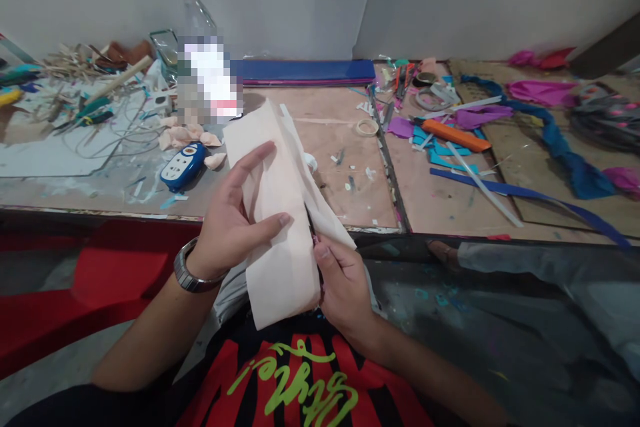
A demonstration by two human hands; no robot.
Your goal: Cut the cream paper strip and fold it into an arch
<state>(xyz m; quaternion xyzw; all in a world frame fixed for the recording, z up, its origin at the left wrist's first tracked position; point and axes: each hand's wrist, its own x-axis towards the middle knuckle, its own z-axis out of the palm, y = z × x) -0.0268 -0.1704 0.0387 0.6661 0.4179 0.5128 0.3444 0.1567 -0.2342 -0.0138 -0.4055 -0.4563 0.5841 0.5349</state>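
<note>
Paper [280, 260], cream and folded, was held at the counter's [330, 107] near side. The left hand [227, 221] grasped it, fingers spread, presumably to steady it; the right hand's [345, 280] fingers clenched apparent scissors [315, 239], blade against the paper's side.

Pale wall [300, 0] rising behind | worktable [360, 203] running right across | red chair [125, 260], left side | speckled floor [440, 313] below, dark at right
</note>
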